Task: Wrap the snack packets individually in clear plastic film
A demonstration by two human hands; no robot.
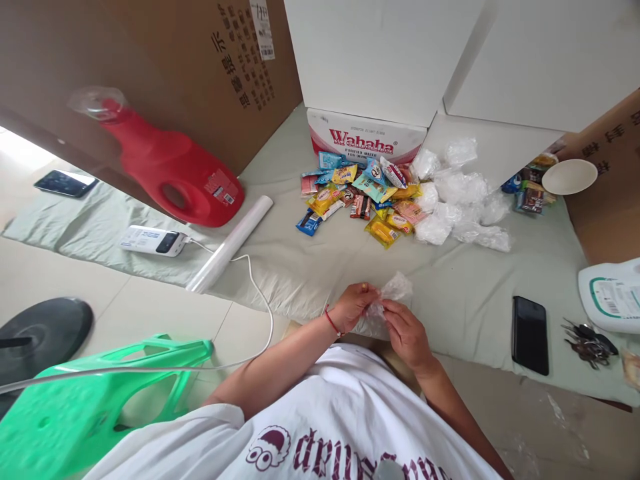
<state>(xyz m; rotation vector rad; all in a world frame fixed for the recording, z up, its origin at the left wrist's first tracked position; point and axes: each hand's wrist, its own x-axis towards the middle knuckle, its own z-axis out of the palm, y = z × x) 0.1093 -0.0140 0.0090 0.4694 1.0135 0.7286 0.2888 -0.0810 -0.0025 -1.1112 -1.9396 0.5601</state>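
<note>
Close in front of my body, a crumpled clear plastic bag (397,287) is pinched between both hands. My left hand (355,305) grips it from the left, wearing a ring and a red string bracelet. From the right, my right hand (406,333) has its fingertips closed on the lower part of the plastic. Whether anything is inside the bag I cannot tell. Beyond the hands lies a pile of small wrapped snacks (370,189) in many colours. Bunched clear plastic bags (457,193) are heaped against its right side.
A Wahaha carton (367,139) stands behind the snacks. To the left are a red jug (175,167), a plastic film roll (230,243), a power bank (153,241) with a cable and a green stool (60,413). A black phone (531,335), keys (590,343) and a white bottle (613,293) lie right.
</note>
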